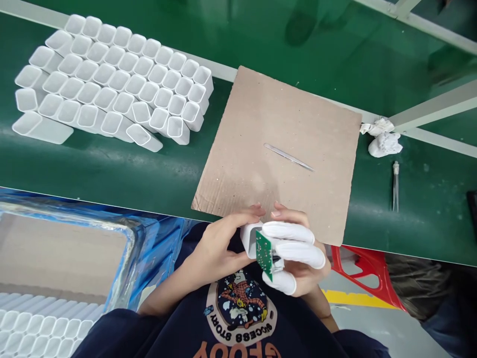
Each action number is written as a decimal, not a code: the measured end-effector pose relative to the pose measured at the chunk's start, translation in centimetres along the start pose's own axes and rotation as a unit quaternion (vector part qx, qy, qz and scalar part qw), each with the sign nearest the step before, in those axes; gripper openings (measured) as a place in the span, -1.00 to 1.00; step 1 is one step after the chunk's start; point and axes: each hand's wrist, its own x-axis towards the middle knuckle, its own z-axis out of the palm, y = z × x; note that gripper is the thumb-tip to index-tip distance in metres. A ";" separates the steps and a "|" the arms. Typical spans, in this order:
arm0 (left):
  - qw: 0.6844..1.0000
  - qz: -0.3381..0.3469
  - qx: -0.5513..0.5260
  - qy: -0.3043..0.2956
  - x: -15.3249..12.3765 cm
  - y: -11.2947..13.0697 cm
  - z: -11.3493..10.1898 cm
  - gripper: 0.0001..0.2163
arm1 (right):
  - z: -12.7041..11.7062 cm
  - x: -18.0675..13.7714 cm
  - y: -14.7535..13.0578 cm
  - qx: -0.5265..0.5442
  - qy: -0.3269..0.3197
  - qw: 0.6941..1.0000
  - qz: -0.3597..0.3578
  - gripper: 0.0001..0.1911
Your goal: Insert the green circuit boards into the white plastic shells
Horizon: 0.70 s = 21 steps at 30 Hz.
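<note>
My left hand (pixel 219 243) is closed around a small white plastic shell (pixel 249 237), held just off the near edge of the cardboard sheet (pixel 283 129). My right hand (pixel 298 256) wears white finger cots and pinches a small green circuit board (pixel 264 253). The board's end sits at the open mouth of the shell. Both hands hover over my lap, in front of my dark printed shirt.
Steel tweezers (pixel 288 157) lie on the cardboard. Several white shells (pixel 112 84) are stacked on the green belt at the left. White wads (pixel 383 141) and a second tool (pixel 395 186) lie at the right. A blue crate (pixel 149 248) with more shells stands lower left, a red stool (pixel 368 273) lower right.
</note>
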 end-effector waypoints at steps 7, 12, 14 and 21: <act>1.000 0.013 -0.005 0.027 -0.4 -0.2 0.0 -0.56 | 0.6 0.4 -0.2 -0.040 -0.027 0.999 -0.015 -0.77; 0.999 0.013 -0.019 0.023 -0.5 -0.3 -0.2 -0.55 | 0.5 0.5 -0.3 -0.051 -0.029 0.998 -0.022 -0.80; 1.000 0.016 -0.018 0.017 -0.4 -0.2 -0.3 -0.56 | 0.6 0.5 -0.2 -0.058 -0.031 0.997 -0.027 -0.84; 1.000 0.005 -0.016 0.006 -0.5 -0.2 -0.3 -0.57 | 0.8 0.2 -0.1 -0.094 -0.028 0.995 -0.027 -0.85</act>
